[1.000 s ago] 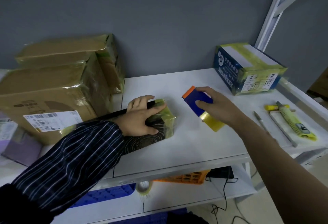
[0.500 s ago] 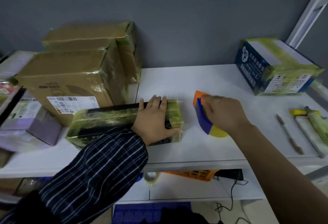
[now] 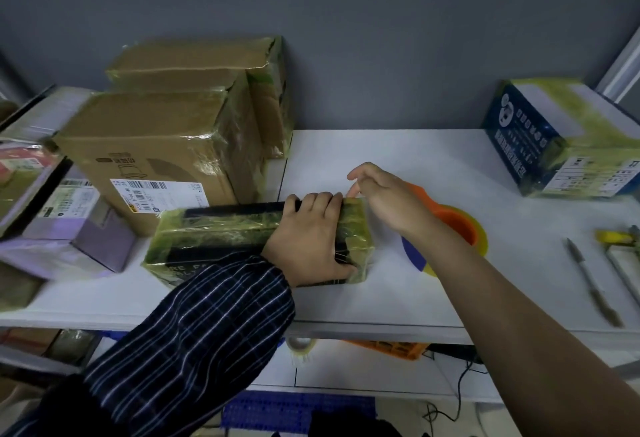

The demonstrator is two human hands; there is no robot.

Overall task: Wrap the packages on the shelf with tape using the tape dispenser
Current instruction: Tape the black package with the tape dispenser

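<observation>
Head view shows your left hand (image 3: 311, 236) gripping the tape-wrapped black package (image 3: 214, 229) near its right end on the white shelf (image 3: 381, 291). Your right hand (image 3: 384, 197) hovers loose-fingered at that end, holding nothing. The tape dispenser (image 3: 460, 225) lies just beyond your wrist.

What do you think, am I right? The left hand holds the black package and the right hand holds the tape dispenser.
Not quite. The left hand holds the black package, but the head view shows the right hand holding no dispenser; the tape dispenser lies on the shelf behind its wrist.
</observation>
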